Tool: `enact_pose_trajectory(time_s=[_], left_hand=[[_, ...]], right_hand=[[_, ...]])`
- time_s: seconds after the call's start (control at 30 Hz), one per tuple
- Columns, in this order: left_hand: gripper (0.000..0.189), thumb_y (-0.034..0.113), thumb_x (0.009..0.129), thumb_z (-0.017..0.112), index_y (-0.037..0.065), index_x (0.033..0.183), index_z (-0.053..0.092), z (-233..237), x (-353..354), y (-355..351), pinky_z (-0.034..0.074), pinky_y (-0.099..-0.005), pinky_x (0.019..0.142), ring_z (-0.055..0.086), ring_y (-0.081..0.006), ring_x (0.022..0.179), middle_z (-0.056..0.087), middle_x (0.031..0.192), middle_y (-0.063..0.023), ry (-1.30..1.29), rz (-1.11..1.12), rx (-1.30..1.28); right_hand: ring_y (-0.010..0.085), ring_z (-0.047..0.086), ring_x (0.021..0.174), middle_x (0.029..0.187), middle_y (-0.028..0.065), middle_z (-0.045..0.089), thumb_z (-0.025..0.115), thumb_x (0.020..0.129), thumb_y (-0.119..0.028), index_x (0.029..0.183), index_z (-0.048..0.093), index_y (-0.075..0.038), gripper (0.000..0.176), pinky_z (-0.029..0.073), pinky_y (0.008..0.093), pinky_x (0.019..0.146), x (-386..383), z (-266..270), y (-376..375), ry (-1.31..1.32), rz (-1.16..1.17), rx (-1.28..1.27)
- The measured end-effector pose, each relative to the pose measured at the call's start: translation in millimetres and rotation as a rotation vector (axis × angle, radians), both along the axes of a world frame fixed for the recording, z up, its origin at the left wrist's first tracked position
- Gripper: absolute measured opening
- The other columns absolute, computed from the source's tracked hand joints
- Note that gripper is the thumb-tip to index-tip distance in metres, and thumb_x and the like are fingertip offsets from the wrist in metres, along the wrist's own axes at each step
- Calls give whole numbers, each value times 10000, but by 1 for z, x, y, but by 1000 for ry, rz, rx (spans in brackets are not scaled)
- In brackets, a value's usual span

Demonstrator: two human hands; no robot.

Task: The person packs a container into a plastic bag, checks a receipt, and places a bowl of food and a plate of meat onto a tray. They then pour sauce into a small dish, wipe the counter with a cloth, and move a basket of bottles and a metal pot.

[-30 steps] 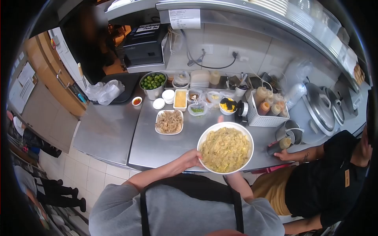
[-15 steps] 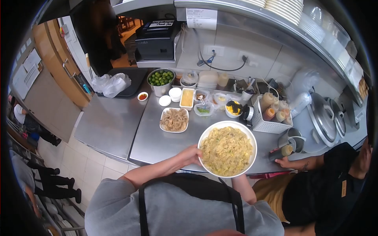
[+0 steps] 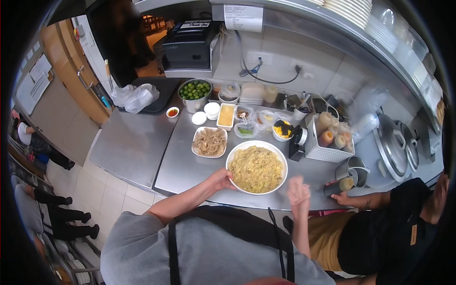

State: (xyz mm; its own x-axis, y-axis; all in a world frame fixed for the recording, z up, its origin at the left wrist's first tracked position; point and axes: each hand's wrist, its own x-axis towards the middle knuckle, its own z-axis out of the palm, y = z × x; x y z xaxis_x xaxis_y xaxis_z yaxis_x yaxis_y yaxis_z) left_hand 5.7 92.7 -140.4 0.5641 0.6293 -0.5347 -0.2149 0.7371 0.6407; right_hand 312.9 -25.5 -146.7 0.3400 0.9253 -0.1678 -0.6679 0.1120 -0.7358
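A large white bowl heaped with fried rice is at the front of the steel counter. My left hand grips its left rim, thumb on the edge. My right hand is off the bowl, a little to its right, and motion smears its fingers. Beyond the bowl sits a white dish of shredded meat. A small bowl with yellow and black pieces and a clear tub of chopped greens are close behind.
To the right, a co-worker's hand holds a squeeze bottle beside a metal pot. A white basket of sauce bottles is behind. Green citrus fills a steel pot. A shelf overhangs the counter.
The bowl of fried rice has moved away from me and slightly left, onto the counter area. My right hand has come off the bowl and moved right; my left hand stays on the rim.
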Motion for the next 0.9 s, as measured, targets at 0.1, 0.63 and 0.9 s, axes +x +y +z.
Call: enact_pose_trajectory(time_s=[0.1, 0.63, 0.9], left_hand=[[594, 15, 602, 442, -1, 1190, 359, -27, -3, 6, 559, -429, 614, 608, -307, 838, 550, 1019, -181, 58, 37, 0], [496, 11, 751, 448, 22, 1235, 339, -56, 6, 42, 478, -424, 828, 581, -289, 930, 541, 1071, -184, 95, 177, 121], [398, 181, 833, 540, 27, 1187, 443, 62, -76, 48, 466, -346, 824, 582, -224, 938, 576, 1041, -125, 288, 127, 389]], right_hand=[[260, 484, 1080, 1180, 134, 487, 460, 866, -238, 1153, 485, -29, 357, 403, 343, 887, 57, -30, 2, -489, -27, -123], [313, 394, 1147, 1166, 158, 485, 542, 757, -231, 1147, 488, -46, 435, 306, 448, 923, -53, -68, 84, -2047, 17, 212], [257, 496, 1019, 1073, 132, 537, 537, 743, -153, 1148, 495, -101, 411, 374, 413, 832, -18, -34, 19, -2086, 414, 337]])
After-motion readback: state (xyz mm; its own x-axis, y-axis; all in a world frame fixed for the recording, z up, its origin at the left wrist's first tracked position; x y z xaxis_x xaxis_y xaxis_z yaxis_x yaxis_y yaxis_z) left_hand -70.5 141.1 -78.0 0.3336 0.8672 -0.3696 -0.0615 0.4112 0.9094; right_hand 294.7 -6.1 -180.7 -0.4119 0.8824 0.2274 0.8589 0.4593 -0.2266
